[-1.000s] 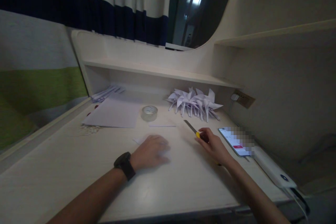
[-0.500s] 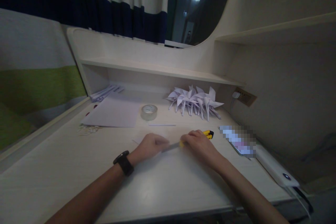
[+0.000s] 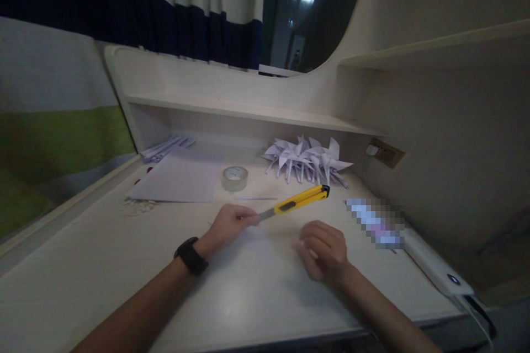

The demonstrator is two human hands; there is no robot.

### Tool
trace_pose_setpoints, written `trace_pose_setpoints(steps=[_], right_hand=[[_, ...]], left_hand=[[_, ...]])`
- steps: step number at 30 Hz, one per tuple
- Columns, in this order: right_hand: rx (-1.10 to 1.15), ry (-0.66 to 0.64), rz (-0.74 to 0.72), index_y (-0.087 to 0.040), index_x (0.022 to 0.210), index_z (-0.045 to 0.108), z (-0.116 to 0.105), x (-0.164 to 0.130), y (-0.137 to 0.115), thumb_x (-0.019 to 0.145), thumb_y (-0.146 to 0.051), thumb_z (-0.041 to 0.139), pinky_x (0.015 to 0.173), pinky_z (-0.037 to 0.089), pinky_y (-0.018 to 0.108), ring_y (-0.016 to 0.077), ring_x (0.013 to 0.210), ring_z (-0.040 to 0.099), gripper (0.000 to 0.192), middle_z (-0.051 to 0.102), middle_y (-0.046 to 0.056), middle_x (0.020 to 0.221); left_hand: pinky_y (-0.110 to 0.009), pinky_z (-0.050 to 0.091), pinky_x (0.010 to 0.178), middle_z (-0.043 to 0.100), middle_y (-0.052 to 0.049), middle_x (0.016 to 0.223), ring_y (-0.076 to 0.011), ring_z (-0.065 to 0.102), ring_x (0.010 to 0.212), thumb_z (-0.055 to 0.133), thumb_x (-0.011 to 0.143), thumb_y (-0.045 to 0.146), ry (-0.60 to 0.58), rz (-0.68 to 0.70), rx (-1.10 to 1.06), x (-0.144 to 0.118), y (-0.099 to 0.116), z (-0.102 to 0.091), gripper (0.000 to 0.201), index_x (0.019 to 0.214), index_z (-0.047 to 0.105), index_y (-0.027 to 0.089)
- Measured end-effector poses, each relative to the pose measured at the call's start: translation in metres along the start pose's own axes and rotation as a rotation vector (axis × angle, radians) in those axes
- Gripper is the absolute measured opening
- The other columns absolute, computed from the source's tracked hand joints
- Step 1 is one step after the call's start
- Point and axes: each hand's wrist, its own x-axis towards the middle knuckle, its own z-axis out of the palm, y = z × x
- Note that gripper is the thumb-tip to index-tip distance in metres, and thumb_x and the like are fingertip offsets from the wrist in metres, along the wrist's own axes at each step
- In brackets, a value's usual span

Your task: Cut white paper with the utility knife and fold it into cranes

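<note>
A pale desk point(image 3: 103, 270) with a low shelf point(image 3: 248, 113) along its back fills a dim corner, striped curtains point(image 3: 124, 16) hanging behind. Nearest the camera, the right hand point(image 3: 325, 251) rests on the desk with its fingers curled loosely inward, holding nothing that can be seen. Just left of it and a little farther back, the left hand point(image 3: 229, 223), a dark watch point(image 3: 190, 256) on its wrist, pinches the blade end of a yellow utility knife point(image 3: 296, 202); the knife's body slants up and away to the right, clear of the desk. There may be a slip of paper under that hand, though the light is too poor to tell. Beyond the knife stands a roll of clear tape point(image 3: 234, 177), with a white sheet point(image 3: 178, 179) to its left and a cluster of folded paper pinwheels point(image 3: 308, 161) to its right, under the shelf.
</note>
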Motion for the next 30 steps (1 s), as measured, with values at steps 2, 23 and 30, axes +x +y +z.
trace_pose_setpoints(steps=[2,23,30], right_hand=[[0.237,-0.135,0.356,-0.019,0.066,0.060,0.008,-0.002,0.000,0.079,-0.038,0.065,0.056,0.048,0.030,0.0169,0.057,0.059,0.023,0.063,0.004,0.062],[0.914,0.054,0.844,-0.019,0.089,0.071,0.014,0.003,-0.003,0.068,-0.036,0.076,0.080,0.055,0.039,0.0217,0.081,0.068,0.027,0.073,0.007,0.090],[0.798,0.029,0.843,-0.019,0.086,0.070,0.005,-0.010,0.000,0.072,-0.037,0.073,0.079,0.056,0.038,0.0223,0.083,0.068,0.023,0.073,0.008,0.089]], left_hand=[[-0.023,0.040,0.060,0.068,-0.001,0.065,-0.0154,0.060,0.064,0.058,0.079,0.029,0.000,0.000,-0.020,0.000,0.002,-0.001,0.022,0.068,0.071,0.015],[-0.028,0.047,0.077,0.071,-0.005,0.100,-0.0172,0.064,0.087,0.050,0.091,0.034,-0.094,0.237,0.124,-0.013,0.004,0.025,0.026,0.105,0.069,0.022],[-0.036,0.040,0.099,0.065,-0.004,0.117,-0.0190,0.057,0.111,0.040,0.096,0.027,-0.284,0.474,0.369,-0.024,-0.006,0.015,0.029,0.110,0.065,0.024]])
